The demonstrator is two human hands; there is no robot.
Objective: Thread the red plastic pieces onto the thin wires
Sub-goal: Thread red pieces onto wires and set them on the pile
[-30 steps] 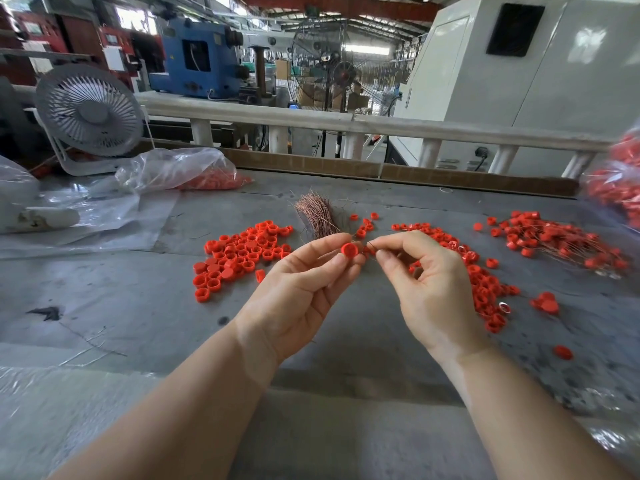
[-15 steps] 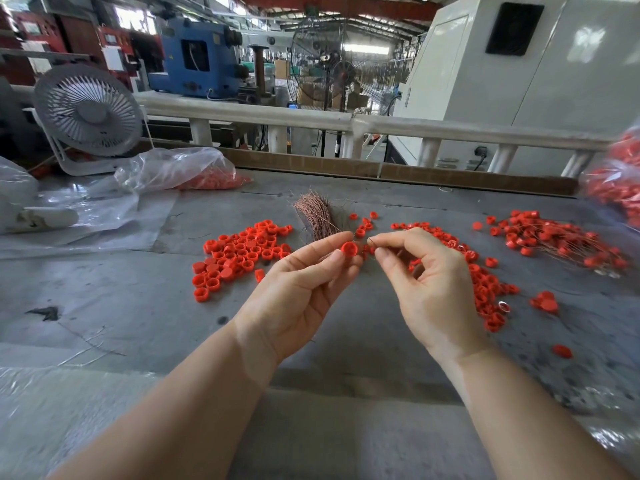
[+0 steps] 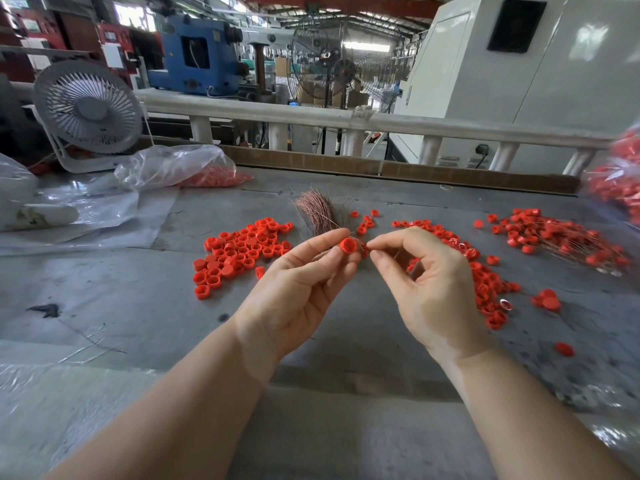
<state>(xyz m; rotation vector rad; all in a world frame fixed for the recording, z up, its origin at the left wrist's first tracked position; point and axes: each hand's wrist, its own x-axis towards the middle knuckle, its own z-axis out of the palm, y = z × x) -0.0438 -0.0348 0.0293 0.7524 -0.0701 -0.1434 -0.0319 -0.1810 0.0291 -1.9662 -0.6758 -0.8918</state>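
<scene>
My left hand (image 3: 294, 289) pinches a small red plastic cap (image 3: 348, 244) between thumb and fingertips, above the grey table (image 3: 138, 306). Just to its right, my right hand (image 3: 426, 282) has its thumb and forefinger pinched together close to the cap; the thin wire between them is too fine to see clearly. A bundle of thin copper wires (image 3: 318, 214) lies behind the hands. A heap of loose red caps (image 3: 239, 251) sits to the left, and another strip of caps (image 3: 485, 282) runs along the right. Threaded caps on wires (image 3: 561, 237) lie at the far right.
A grey desk fan (image 3: 88, 110) stands at the back left beside clear plastic bags (image 3: 173, 168), one holding red caps. Another bag of red pieces (image 3: 620, 178) sits at the right edge. A wooden strip and white railing (image 3: 346, 119) bound the table's far side.
Both hands stay nearly in place; the cap in my left hand has tilted slightly while the right fingertips remain close to it.
</scene>
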